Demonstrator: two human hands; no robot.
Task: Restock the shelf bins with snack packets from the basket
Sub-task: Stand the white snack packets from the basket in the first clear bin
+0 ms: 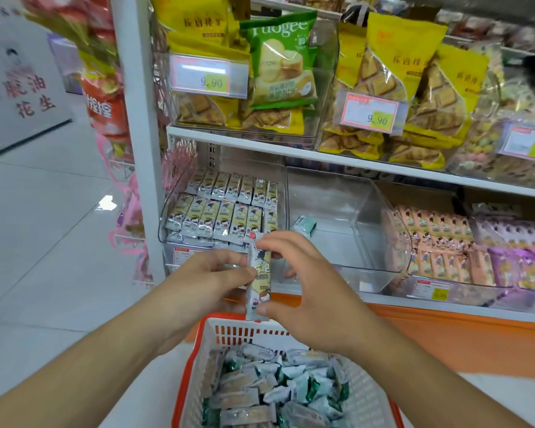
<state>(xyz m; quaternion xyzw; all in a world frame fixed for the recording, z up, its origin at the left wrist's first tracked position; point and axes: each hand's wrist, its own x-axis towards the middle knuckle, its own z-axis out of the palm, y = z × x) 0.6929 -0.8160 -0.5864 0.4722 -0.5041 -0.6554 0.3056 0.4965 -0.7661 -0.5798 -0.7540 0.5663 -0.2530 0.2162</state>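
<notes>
Packet held upright between both hands, above the basket (pixel 198 350).

We judge the snack packet (pixel 259 276) light, crinkly, slippery; left hand (pixel 204 279) pinches its side, right hand (pixel 303 282) pinches both ends. Grip edges, not contents.

A basket (pixel 198 359) sits at bottom centre, packets (pixel 272 387) heaped in it. Above it, mid-frame, both hands hold one packet (pixel 259 273) upright: left hand (pixel 210 279) on its left, right hand (pixel 306 282) on its right. Behind them on the lower shelf (pixel 445 307), a full bin (pixel 164 211) lies left of a bin (pixel 368 217) holding a single packet (pixel 304 225). Bagged snacks (pixel 283 63) fill the upper shelf.
</notes>
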